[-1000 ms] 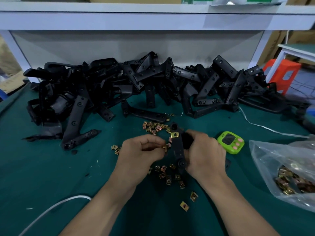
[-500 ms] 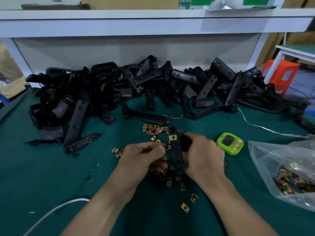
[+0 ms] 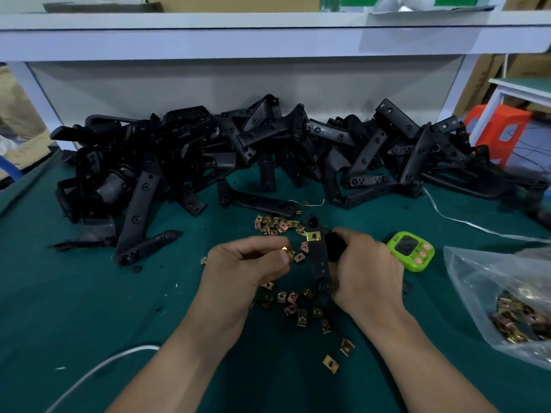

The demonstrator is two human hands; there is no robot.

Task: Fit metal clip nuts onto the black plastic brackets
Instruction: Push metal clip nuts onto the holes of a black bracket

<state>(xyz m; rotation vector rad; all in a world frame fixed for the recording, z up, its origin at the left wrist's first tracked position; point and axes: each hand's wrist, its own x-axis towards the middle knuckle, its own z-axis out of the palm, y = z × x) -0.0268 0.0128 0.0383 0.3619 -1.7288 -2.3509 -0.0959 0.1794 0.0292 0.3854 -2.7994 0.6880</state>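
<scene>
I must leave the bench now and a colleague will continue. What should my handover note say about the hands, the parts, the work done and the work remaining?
Right hand: grips the black bracket.
Left hand: pinches one clip nut at its fingertips, close to the bracket, not yet fitted.
Done: one fitted nut sits near the bracket's far end.
Parts: loose nuts on the green mat around the hands; more in the plastic bag at right; bracket pile at the back.
Left: fit the pinched nut, then work through the pile.

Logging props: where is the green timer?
Head view, right of centre: the green plastic timer lies on the teal mat between the right hand and the clear plastic bag.
</scene>
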